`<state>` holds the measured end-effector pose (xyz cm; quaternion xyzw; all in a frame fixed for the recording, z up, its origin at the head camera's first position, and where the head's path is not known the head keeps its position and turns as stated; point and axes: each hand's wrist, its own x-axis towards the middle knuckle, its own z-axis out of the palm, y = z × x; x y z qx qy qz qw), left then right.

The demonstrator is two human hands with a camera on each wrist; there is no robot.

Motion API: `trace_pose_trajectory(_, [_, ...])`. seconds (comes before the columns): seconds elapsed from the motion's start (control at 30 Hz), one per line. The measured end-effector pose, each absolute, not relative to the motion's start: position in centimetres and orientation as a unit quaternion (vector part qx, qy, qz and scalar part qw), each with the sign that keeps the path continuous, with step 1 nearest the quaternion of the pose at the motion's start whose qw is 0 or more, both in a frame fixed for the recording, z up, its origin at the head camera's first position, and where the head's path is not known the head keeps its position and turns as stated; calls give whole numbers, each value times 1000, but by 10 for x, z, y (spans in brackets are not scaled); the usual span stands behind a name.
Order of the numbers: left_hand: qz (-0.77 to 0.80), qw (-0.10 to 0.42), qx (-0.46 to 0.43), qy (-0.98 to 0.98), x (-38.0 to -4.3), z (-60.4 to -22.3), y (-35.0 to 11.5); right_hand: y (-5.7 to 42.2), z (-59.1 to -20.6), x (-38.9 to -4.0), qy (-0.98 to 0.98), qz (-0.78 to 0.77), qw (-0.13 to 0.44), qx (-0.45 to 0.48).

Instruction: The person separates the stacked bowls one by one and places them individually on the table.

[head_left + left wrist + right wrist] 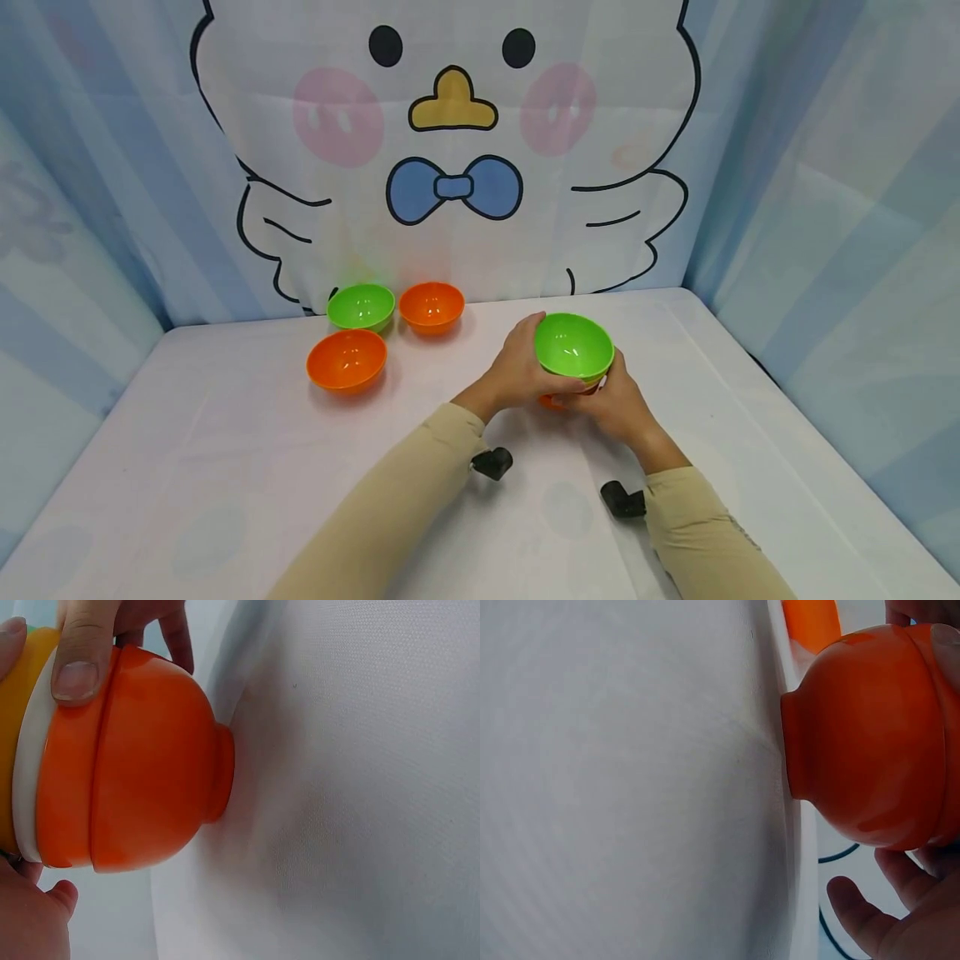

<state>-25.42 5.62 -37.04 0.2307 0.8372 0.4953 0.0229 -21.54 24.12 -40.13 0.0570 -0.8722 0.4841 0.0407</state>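
A stack of several nested bowls is between the two hands: a green bowl on top, then a yellow bowl, a white bowl and two orange bowls, the lowest orange bowl at the white table. The left hand grips the stack's upper part from the left, thumb along the front. From the right, the right hand holds it lower, its thumb over the white bowl and upper orange bowl. Whether the lowest bowl's foot touches the cloth, I cannot tell.
Left of the stack stand three more bowls: a green bowl at the back, an orange bowl beside it, and a nearer orange bowl. Behind the table hangs a printed curtain; blue-striped cloth flanks it.
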Motion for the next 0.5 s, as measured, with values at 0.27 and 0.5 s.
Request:
trace_pose_trajectory(0.27, [494, 19, 236, 837, -254, -370, 55, 241, -403, -216, -871, 486, 37, 57])
trace_pose_trajectory(0.5, [513, 9, 239, 825, -256, -363, 50, 240, -401, -215, -873, 484, 29, 53])
